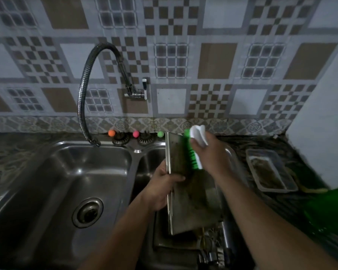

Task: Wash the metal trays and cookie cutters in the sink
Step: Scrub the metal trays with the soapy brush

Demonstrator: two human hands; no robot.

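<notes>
My left hand (162, 189) grips the left edge of a large flat metal tray (193, 203), held tilted over the right sink basin (144, 172). My right hand (213, 152) is closed on a white-handled scrub brush with green bristles (193, 152), pressed against the tray's upper part. More trays and small metal pieces, probably cookie cutters (209, 244), lie in the right basin under the held tray, dim and partly hidden.
The left basin (70, 182) holds only its drain. A flexible faucet hose (82, 98) arcs over it, no water visible. A small dirty rectangular tray (269, 170) sits on the right counter. A green object (330, 209) is at the far right. Two sink plugs lie behind the basins.
</notes>
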